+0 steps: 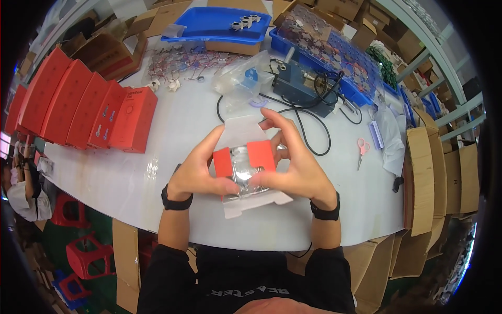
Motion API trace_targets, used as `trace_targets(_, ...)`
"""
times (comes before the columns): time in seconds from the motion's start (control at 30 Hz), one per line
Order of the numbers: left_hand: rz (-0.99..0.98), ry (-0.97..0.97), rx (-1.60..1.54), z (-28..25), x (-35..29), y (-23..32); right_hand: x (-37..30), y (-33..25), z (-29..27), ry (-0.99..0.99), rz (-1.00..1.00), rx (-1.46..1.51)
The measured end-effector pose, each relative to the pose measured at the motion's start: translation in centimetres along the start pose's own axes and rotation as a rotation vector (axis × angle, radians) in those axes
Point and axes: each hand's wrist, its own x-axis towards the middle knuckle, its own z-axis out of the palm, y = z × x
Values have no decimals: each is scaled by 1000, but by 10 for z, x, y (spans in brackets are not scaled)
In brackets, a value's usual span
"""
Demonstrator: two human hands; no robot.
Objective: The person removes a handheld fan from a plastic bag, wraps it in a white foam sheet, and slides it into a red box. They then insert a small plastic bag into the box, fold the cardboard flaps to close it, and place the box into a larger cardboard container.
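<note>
Head | red box (261,155): white flaps (241,132) open, silvery contents (241,166) | left hand (201,168), right hand (296,171): half-curled, gripping it

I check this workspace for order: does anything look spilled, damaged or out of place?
Nothing looks clearly spilled or damaged. The cable looks untidy: it loops loosely across the table, near the right hand.

Head view, one: wide fisheye, left of a side-by-side pair, head-worn; upright, facing down and forward over the table (361,193); left hand (197,170) and right hand (300,167) near, mid-frame; shirt (246,272) at lower edge; cartons (340,8) far, upper edge.
</note>
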Motion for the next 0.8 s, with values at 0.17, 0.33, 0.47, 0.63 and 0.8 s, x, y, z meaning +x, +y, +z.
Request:
trace_targets(0.17,107,173,88,17,2,5,-3,-2,3,101,-53,68)
trace_targets(0.33,561,314,112,1,8,-20,9,13,-4,55,-186,151)
trace_targets(0.47,414,246,34,-9,-3,-28,7,19,-25,-224,-172,172)
trace_targets(0.63,491,-116,-89,-12,6,-8,-6,0,-25,-278,-338,-161)
trace_targets(0.8,388,71,152,4,5,-9,-4,7,9,34,-108,-1)
